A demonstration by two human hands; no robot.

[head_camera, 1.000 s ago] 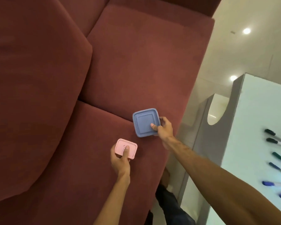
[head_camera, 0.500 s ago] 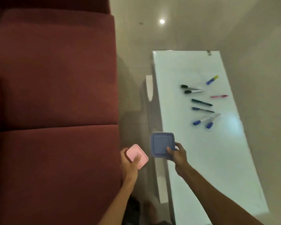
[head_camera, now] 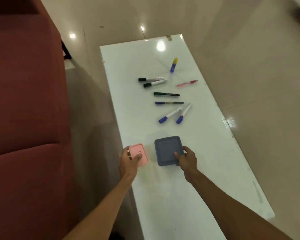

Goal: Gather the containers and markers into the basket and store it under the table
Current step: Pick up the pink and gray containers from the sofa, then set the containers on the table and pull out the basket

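My left hand (head_camera: pixel 129 161) grips a small pink lidded container (head_camera: pixel 140 154) over the near left edge of the white table (head_camera: pixel 215 153). My right hand (head_camera: pixel 187 159) holds a larger blue square container (head_camera: pixel 167 148) just to the right, thumb on its lid. Whether the containers touch the tabletop I cannot tell. Several markers lie scattered beyond them: two black-capped ones (head_camera: pixel 151 81), a dark green one (head_camera: pixel 166 94), a blue-black one (head_camera: pixel 169 102), two blue-capped ones (head_camera: pixel 175 114), a pink pen (head_camera: pixel 186 83) and a blue-and-yellow one (head_camera: pixel 173 64). No basket is in sight.
A dark red sofa (head_camera: pixel 24 110) fills the left side, separated from the table by a narrow strip of glossy beige floor (head_camera: pixel 93 101). Floor tiles surround the table on the far and right sides.
Both hands carried the containers from the sofa seat rightward, across the gap, to over the table. The view swung from the sofa to the table.
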